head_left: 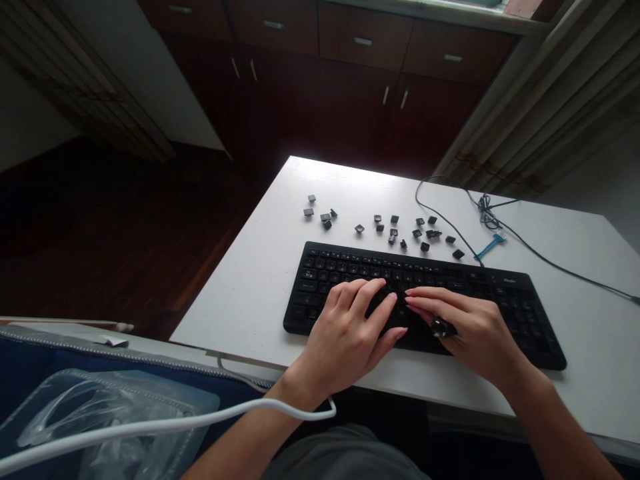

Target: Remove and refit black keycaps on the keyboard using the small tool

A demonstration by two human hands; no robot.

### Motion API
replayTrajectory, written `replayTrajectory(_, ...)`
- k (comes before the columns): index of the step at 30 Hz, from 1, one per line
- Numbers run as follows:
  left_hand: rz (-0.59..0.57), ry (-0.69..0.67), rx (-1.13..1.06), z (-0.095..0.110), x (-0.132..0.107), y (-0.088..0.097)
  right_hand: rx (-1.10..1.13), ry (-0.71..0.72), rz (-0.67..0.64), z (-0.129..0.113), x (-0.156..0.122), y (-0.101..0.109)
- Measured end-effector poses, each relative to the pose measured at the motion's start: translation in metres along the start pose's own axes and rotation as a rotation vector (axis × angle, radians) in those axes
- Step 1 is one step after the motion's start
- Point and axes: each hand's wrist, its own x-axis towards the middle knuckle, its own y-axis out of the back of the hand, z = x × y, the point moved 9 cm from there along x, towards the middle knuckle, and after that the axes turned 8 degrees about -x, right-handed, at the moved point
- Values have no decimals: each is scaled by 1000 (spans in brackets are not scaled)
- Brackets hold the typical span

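A black keyboard (pixel 493 291) lies near the front edge of the white table. My left hand (pixel 350 327) rests over its middle keys, fingers stretched and apart, the index fingertip touching the keys. Beside it, my right hand (pixel 465 327) has its thumb and forefinger pressed together at the keys; whatever is between those tips is too small to make out. A small shiny black piece (pixel 443 327), its kind unclear, is tucked in the curled fingers of that hand. Loose black keycaps (pixel 359 229) are scattered behind the keyboard. The keys under both hands are partly hidden.
A blue keycap puller (pixel 491 246) lies behind the keyboard's right part, by the dark cable (pixel 550 257). A white cord (pixel 200 421) crosses my left wrist. Clear plastic packaging (pixel 115 420) lies at lower left. Wooden cabinets (pixel 320 113) stand beyond the table (pixel 250 287).
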Motion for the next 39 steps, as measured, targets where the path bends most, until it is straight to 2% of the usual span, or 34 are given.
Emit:
replayTrajectory(4,-15,-23,-2,2,0,-1,-16,-16,-19,-3,5,4)
replayTrajectory(7,-14,-22,-9,2,0,-2,115,-116,91,-2,12,23)
replayTrajectory(10,33,-19,-39,2,1,3,512,-313,374,10,13,50)
replayTrajectory(12,98,-18,-80,3,0,10,884,-423,518,17,15,54)
replayTrajectory(14,169,-11,-117,1,-2,20,1169,-470,518,15,26,46)
replayTrajectory(15,199,-3,-128,-1,-4,25,1230,-472,480,10,33,41)
replayTrajectory(17,239,17,-125,-8,-8,35,1246,-449,468,4,43,39)
replayTrajectory(20,246,46,-80,-21,-16,45,1218,-320,604,-1,50,43)
replayTrajectory(22,248,72,-47,-30,-21,51,1215,-284,632,-2,54,35)
replayTrajectory(25,254,106,-8,-38,-26,54,1177,-389,499,-3,60,13)
replayTrajectory(31,179,105,22,-36,-26,44,1236,-357,518,-9,49,31)
replayTrajectory(35,143,108,32,-37,-25,41,1185,-391,525,-7,44,33)
replayTrajectory(39,133,97,30,-38,-24,39,1148,-258,583,-15,52,43)
